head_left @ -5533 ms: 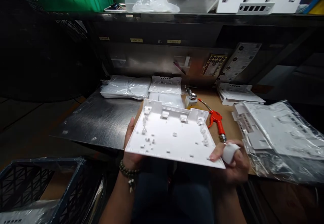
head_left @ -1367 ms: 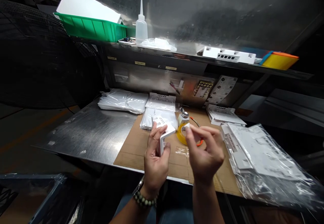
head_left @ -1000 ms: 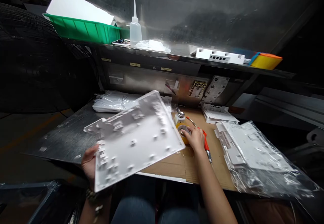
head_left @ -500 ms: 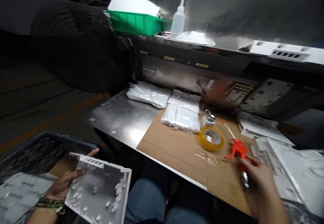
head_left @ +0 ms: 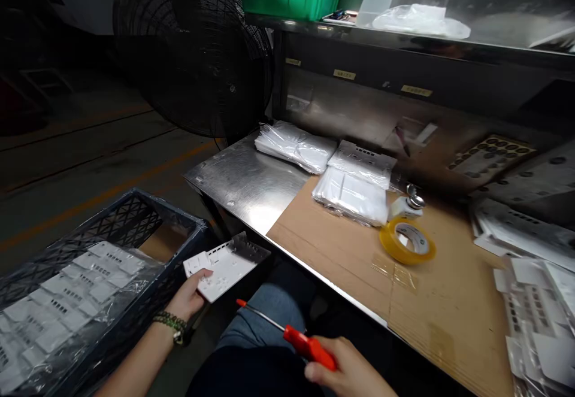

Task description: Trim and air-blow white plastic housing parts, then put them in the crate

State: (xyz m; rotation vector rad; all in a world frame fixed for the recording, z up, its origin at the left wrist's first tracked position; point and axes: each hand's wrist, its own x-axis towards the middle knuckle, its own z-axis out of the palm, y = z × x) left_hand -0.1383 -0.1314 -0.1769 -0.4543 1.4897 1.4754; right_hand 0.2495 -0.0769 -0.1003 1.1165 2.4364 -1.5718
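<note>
My left hand (head_left: 188, 300) grips the near left edge of a white plastic housing (head_left: 229, 268), held tilted in the air between the crate and the table. Slots run along one side of it, and small posts stand on its inner face. My right hand (head_left: 348, 366) is wrapped round a red air blow gun (head_left: 309, 348) above my lap. The gun's thin metal nozzle with a red tip points left and up, toward the housing but apart from it. Part of the gun's body is hidden by my fingers.
A dark crate (head_left: 197, 226) at the left holds bagged white housings (head_left: 74, 295). On the table lie cardboard (head_left: 332, 247), yellow tape (head_left: 406, 241), a pump bottle (head_left: 406, 207) and plastic bags (head_left: 353, 193). More white parts (head_left: 539, 307) lie right. A fan (head_left: 197, 49) stands behind.
My right hand has lifted the air blow gun off the cardboard and brought it left over my lap. The housing is now tilted differently in my left hand. The camera view has turned.
</note>
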